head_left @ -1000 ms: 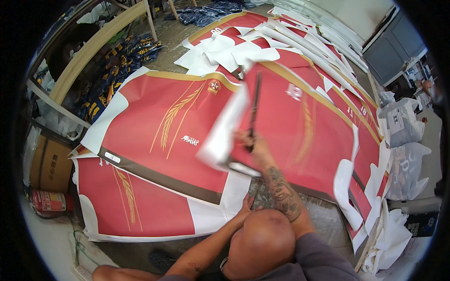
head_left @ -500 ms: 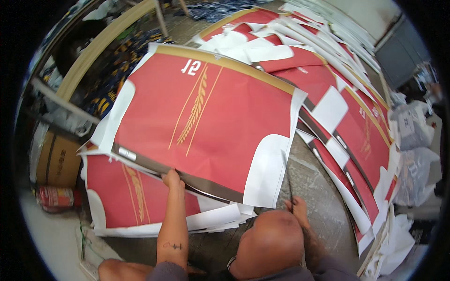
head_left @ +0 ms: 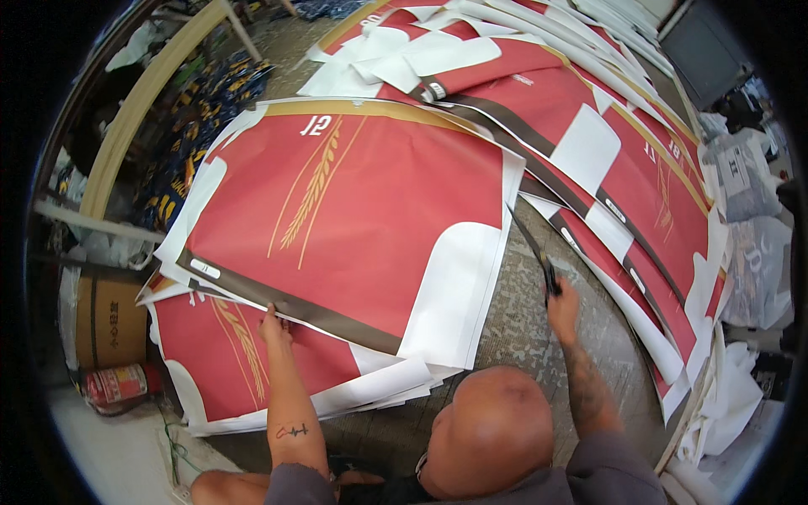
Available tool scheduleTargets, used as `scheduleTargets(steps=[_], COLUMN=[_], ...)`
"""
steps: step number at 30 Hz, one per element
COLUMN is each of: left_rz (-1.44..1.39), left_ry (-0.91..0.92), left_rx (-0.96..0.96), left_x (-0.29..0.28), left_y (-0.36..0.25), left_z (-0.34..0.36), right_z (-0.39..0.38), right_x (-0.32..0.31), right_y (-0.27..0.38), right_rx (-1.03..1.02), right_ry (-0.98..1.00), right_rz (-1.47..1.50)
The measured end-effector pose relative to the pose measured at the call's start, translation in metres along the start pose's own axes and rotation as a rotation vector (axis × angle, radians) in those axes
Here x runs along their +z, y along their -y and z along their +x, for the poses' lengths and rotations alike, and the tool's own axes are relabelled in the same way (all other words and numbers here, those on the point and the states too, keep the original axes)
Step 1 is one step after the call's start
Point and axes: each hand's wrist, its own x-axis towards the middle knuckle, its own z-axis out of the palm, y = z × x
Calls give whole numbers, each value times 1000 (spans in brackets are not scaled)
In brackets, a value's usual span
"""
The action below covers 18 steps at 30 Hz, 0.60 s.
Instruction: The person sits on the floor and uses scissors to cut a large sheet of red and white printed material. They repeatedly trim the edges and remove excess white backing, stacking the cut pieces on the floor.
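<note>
Clenching a long dark tool [head_left: 549,271] in the right hand [head_left: 563,308], brought farther forward than a moment ago, thus at the right edge of the red sheet [head_left: 370,202]; apparently pinching, with the left hand [head_left: 275,325], the near edge, most of the sheet lying ahead.

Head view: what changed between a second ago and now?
The numbered red sheet came left, covering the crested one. Left hand moved left to its brown edge; right hand moved right and nearer the body. Unchanged: right hand's hold on the scissors; extinguisher and box.
</note>
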Motion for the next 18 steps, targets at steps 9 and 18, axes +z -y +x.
scheduleTargets(steps=[9, 18], left_rz=[353, -325], left_ry=[-181, -219], left_rx=[-72, -53], left_x=[15, -110], left_y=[-42, -67], left_z=[1, -63], right_z=[257, 358], right_x=[56, 131], right_y=[61, 112], right_rx=[-98, -423], right_ry=[-353, -291], right_rz=[-25, -306])
